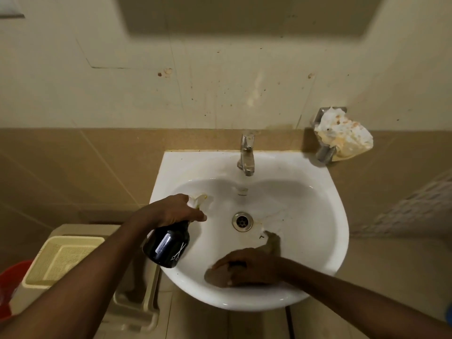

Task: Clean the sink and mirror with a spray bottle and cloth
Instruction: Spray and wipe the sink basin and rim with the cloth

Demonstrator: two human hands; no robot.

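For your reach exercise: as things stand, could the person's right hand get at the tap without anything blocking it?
Probably yes. The right hand presses a cloth on the basin's near side, and the tap stands at the sink's back edge with only open basin between. The spray bottle sits off to the left.

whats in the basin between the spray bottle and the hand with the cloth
In the head view, only bare wet basin lies between the spray bottle and the right hand; the drain sits farther back.

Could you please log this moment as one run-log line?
left hand: holds spray bottle over sink | right hand: presses cloth in basin | mirror: untouched
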